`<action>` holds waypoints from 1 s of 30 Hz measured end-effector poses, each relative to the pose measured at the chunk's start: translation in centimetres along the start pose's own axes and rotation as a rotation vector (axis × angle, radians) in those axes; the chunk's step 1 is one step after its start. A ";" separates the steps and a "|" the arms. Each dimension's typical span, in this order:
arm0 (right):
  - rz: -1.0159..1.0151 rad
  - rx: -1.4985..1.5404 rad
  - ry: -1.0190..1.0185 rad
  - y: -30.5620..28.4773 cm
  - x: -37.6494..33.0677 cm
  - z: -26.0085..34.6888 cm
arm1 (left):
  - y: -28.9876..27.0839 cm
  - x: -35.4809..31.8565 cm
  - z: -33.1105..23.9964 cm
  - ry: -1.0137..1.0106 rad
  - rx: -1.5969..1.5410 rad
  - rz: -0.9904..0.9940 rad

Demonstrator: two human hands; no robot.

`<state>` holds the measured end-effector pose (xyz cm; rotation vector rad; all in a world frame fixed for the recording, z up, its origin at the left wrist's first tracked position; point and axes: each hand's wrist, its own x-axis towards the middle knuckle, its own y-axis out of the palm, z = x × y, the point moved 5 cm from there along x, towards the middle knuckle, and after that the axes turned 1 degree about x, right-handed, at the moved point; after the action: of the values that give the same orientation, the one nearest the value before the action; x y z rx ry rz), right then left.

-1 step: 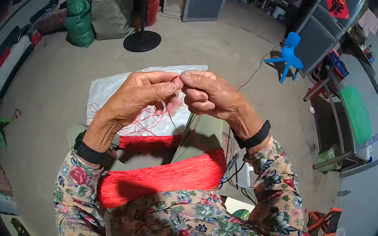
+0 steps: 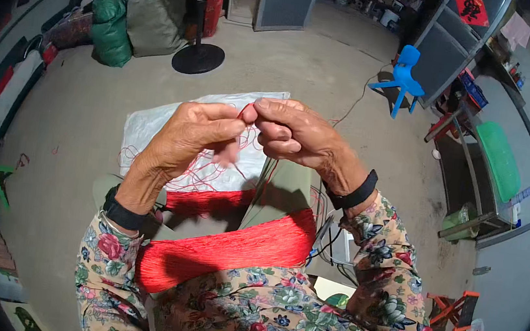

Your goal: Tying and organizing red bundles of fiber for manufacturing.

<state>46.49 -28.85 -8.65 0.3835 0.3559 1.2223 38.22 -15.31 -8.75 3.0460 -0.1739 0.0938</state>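
The left hand (image 2: 180, 136) pinches a thin red strand (image 2: 243, 112) between thumb and forefinger, the gap narrow; the right hand (image 2: 298, 130) meets it with thumb pressed to a curled forefinger, seemingly gripping the strand too, its other fingers folded in. The strand is raised above the lap, roughly midway between the wrists. It looks light, limp and easily bent, perhaps a little slippery, so a hold right at the fingertips, close to the working point, should suit it best. Its short visible length slants from near left to far right. Below, a thick skein of red cord (image 2: 236, 244) lies across the lap, its long axis running left to right with the right end farther away; it would probably sag unless taken around its whole bundle. A second red band (image 2: 208, 203) lies just beyond. Farther off, loose red strands (image 2: 201, 176) tangle over a white sheet (image 2: 142, 128) on the floor (image 2: 80, 125).
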 end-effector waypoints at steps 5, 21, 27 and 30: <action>0.096 0.216 -0.026 -1.7 0.2 0.1 | -4.5 -0.7 -0.3 0.047 -0.013 -0.270; -0.139 -0.780 -0.017 -4.3 0.4 -0.8 | -7.1 -2.1 -1.5 0.024 0.192 -0.473; -0.209 -0.608 -0.327 0.4 0.4 2.8 | -2.8 -0.4 -6.0 0.034 0.561 -0.252; -0.050 -0.596 -0.332 3.3 2.4 2.4 | -2.2 0.3 -7.1 0.065 0.457 -0.158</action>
<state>45.55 -25.86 -5.09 0.0555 -0.2837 1.1313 38.41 -12.50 -1.90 3.4884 0.1109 0.2526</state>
